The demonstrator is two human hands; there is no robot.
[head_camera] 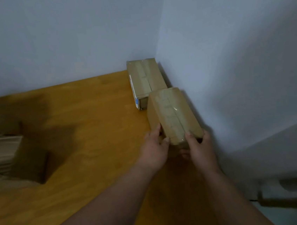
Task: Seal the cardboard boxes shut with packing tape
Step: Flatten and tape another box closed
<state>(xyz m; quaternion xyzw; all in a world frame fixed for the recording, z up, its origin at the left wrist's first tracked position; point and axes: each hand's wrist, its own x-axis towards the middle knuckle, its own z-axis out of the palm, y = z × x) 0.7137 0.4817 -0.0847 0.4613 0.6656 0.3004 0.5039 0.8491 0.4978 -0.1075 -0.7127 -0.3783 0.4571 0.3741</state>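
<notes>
Forearms, two, bare, reaching over the wooden table. Left edge: blurred brown cartons and pale stacked sheets, detail unclear. Left hand grips near box at its left corner; right hand grips its right corner. Box taped along top seam, close to right wall. Second taped box just behind, in corner, touching or nearly so.

Right wall hems in the near box, and the far box plugs the tabletop's back right corner. Left of both boxes, bare wood runs open toward a dark stack at the left edge.
</notes>
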